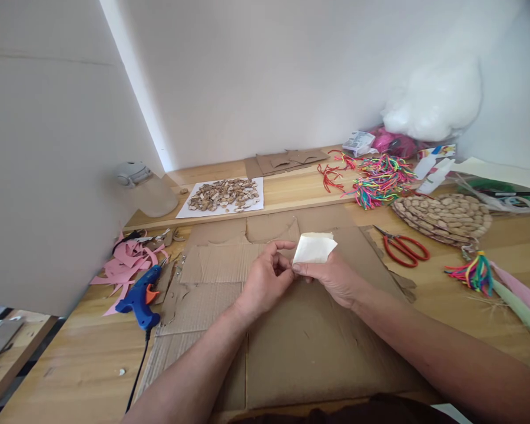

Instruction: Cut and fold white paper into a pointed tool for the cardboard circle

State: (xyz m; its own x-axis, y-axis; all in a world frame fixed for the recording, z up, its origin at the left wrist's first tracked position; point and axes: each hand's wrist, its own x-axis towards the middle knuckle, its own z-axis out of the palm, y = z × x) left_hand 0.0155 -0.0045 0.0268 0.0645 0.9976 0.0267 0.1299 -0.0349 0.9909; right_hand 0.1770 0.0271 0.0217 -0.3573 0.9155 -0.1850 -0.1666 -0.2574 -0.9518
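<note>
A small piece of folded cream-white paper (314, 248) is held upright just above a large cardboard sheet (318, 347). My right hand (338, 277) grips its lower edge, the thumb across the near face and the other fingers mostly hidden behind. At the paper's lower left corner, my left hand (269, 277) has its thumb and curled fingers drawn together, apparently pinching the edge. The left index finger reaches toward the paper's left side. Both thumb tips nearly meet at that corner.
Left of the cardboard lie a blue glue gun (142, 297) and pink paper strips (126, 265). Red-handled scissors (404, 247) and a woven heart-shaped piece (444, 218) lie right. Behind are brown-and-white fragments (225, 196) on white paper, colourful tassels (384, 176) and white glue bottles (437, 176).
</note>
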